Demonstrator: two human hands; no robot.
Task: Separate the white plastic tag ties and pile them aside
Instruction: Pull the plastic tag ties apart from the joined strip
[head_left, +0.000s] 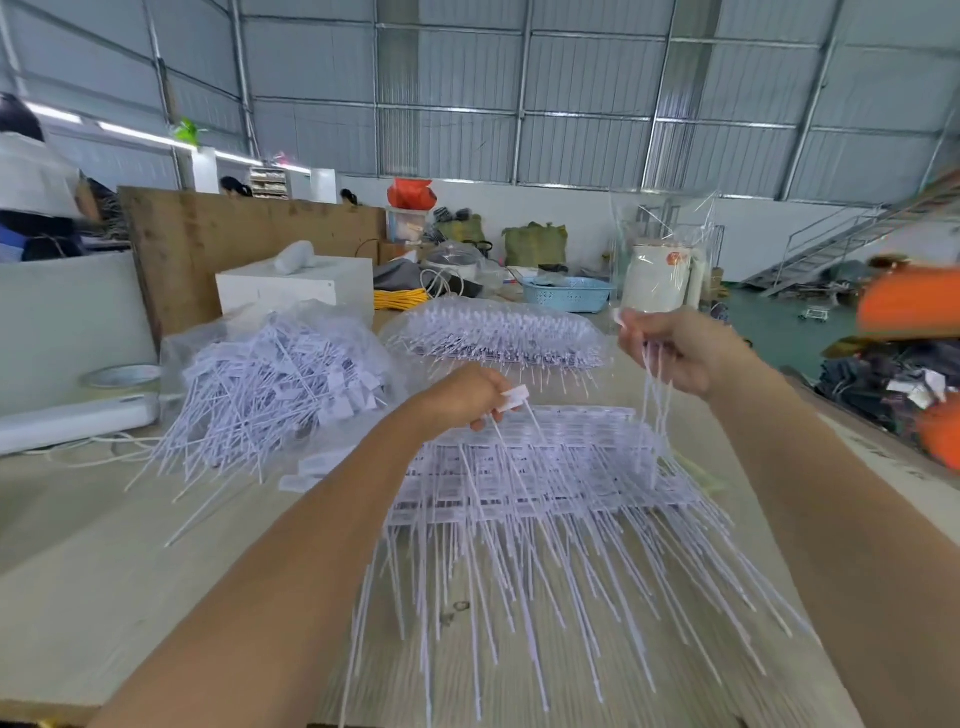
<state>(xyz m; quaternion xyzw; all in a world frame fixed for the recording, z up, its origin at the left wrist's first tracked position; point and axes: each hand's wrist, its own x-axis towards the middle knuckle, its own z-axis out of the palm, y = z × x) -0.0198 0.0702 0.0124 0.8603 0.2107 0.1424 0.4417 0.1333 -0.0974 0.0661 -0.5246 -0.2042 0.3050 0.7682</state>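
Table (130, 571): I see a pale wooden top running from the near edge to the far clutter; everything I work on lies on it.
Joined ties (530, 483): a flat stack of white tag ties still linked in rows sits near centre; tag heads far, thin tails fanned toward me.
Loose pile (270, 384): separated white ties heaped on clear plastic at the left, well apart from the stack; tails point every way.
Far bundle (493, 332): another block of linked ties under clear wrap, beyond the stack.
White box (296, 286): far left of centre, behind the loose pile.
Blue basket (566, 293): far, right of the yellow cable (400, 299).
Right hand (680, 348): raised above the stack's right side; fingers curled round a few ties whose tails hang down toward the stack.
Left hand (467, 397): over the stack's far edge; fingertips pinch a single tie (511, 400) by its tag head, tail slanting down.
Tape roll (122, 376): far left edge.
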